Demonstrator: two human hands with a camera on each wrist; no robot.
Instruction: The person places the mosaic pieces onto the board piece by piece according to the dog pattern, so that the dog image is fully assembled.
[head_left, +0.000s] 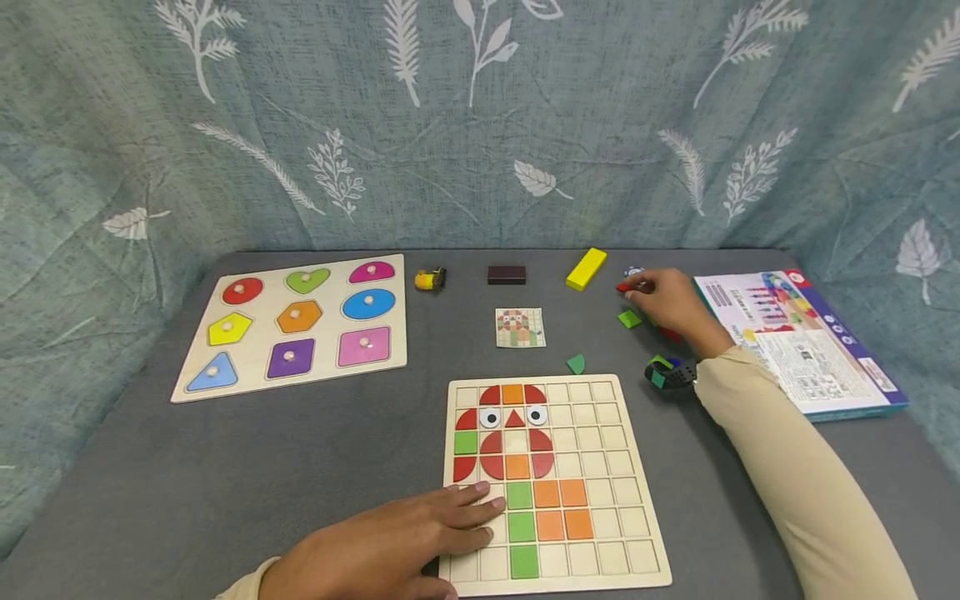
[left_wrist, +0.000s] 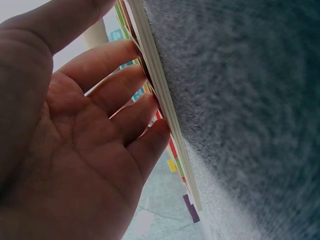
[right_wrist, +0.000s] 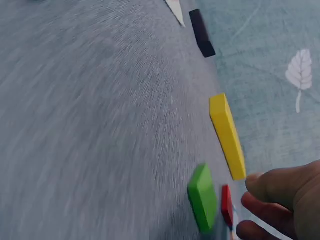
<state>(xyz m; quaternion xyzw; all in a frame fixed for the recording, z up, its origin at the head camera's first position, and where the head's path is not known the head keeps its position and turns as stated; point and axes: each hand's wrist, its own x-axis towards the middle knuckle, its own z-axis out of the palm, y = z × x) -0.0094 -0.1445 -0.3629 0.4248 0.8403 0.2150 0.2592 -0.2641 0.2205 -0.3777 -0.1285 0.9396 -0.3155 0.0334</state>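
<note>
Printed box lid [head_left: 817, 350] with lines of small text, too small to read, no other legible lettering

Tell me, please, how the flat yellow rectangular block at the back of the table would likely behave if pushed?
The flat yellow rectangular block looks rigid, so probably stiff. Lying flat on the grey felt table, it would likely slide, not roll or tip.
</note>
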